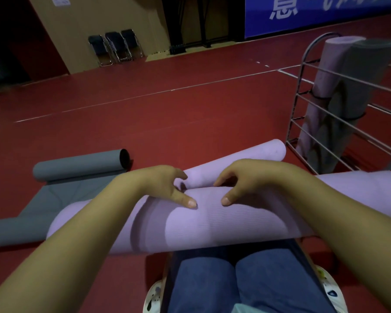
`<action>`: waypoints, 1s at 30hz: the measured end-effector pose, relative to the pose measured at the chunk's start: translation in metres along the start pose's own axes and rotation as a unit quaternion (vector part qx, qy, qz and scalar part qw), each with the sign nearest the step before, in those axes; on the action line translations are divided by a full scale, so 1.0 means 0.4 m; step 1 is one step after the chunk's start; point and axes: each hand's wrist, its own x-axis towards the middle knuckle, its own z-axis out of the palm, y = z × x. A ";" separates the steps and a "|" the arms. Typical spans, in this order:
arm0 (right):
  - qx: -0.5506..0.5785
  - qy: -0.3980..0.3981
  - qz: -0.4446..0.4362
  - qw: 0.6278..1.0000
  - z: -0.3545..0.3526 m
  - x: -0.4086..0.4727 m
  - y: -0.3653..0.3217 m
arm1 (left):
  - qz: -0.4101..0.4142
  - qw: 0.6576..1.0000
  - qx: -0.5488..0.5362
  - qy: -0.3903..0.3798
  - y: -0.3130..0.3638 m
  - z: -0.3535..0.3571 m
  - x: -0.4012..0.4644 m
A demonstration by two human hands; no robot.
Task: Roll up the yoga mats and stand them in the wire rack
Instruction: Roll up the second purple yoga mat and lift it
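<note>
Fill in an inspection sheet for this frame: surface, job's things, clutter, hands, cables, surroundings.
Surface: red sports floor with white lines.
Job's things: purple mat partly rolled in front of the knees; grey mat partly rolled, its tail flat on the floor; wire rack holds a purple roll and a grey roll, both leaning.
Clutter: nothing seen.
Hands: left hand and right hand both curl over the purple mat's roll, thumbs pressed on it.
Cables: nothing seen.
Surroundings: three folding chairs by the wall; blue banner.

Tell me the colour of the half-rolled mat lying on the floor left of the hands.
Grey: the half-rolled mat shows best in the head view.
</note>
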 end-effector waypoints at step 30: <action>0.115 -0.052 0.035 0.991 -0.026 0.069 0.053 | -0.004 0.988 -0.133 0.081 -0.042 0.004 0.011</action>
